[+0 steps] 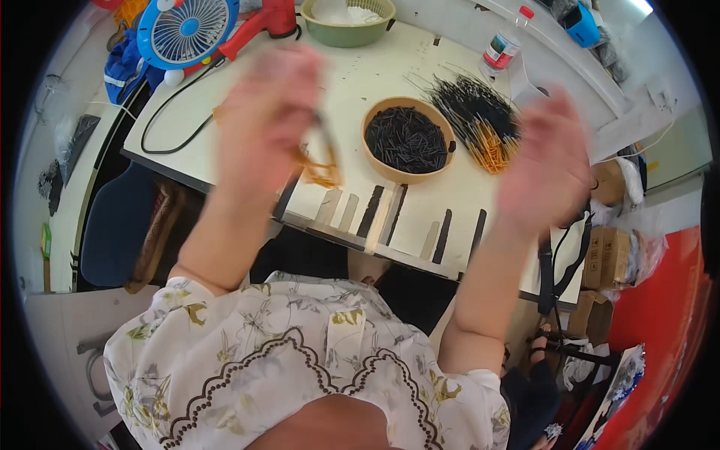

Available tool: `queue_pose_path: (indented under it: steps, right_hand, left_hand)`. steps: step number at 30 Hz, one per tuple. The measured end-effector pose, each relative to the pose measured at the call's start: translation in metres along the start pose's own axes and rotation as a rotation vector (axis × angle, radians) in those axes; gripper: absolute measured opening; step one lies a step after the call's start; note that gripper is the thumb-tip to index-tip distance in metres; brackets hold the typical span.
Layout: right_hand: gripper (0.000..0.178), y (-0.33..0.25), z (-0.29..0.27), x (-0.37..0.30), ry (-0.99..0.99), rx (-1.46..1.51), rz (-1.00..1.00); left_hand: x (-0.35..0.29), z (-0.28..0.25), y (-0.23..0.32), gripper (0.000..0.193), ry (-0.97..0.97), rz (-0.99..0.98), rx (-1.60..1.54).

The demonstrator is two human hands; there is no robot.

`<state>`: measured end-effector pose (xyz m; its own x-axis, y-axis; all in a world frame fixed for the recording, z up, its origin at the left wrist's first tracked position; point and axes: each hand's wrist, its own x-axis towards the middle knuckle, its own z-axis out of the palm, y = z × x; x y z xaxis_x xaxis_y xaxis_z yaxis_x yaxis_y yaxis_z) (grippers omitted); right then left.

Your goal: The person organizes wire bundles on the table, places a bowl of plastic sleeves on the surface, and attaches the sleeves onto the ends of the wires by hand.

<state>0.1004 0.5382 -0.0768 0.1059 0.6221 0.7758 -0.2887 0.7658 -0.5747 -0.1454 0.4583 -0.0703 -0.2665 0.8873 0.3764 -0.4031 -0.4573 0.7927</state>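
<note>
My left hand (274, 120) is raised over the left part of the table, smeared by motion. Black and orange wires (324, 169) hang from its closed fingers. Toward the table's right side, my right hand (546, 161) is up too, too blurred to make out its fingers or anything in them. Between the hands stands a tan round bowl (367, 150) full of short black tube pieces (405, 140). Right of the bowl, nearer my right hand, lies a pile of thin black wires with orange ends (480, 120).
Strips of dark and grey tape (370, 212) line the table's (345, 82) front edge. At the back are a blue fan (187, 28), a red heat gun (262, 26) with a black cord, a green basket (349, 34) and a plastic bottle (504, 46). Cardboard boxes (606, 257) stand at right.
</note>
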Motion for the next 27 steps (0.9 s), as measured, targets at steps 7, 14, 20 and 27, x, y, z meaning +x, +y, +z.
queue_pose_path:
  steps: [7, 14, 20, 27]
  right_hand:
    - [0.026, -0.090, -0.059, -0.008, 0.106, -0.472, -0.305]
    - [0.029, -0.115, -0.103, -0.019, 0.036, -0.352, -0.282]
    - [0.032, -0.122, -0.077, -0.034, 0.053, -0.310, -0.288]
    - [0.035, -0.131, -0.075, -0.038, 0.040, -0.209, -0.263]
  left_hand:
    - [-0.030, -0.022, 0.076, 0.019, -0.239, 0.292, -0.223]
    - [-0.059, -0.015, 0.096, 0.016, -0.256, 0.171, -0.037]
    - [-0.050, -0.105, 0.163, 0.015, -0.371, 0.041, 0.108]
    - [-0.042, -0.035, 0.156, 0.014, -0.450, -0.093, 0.315]
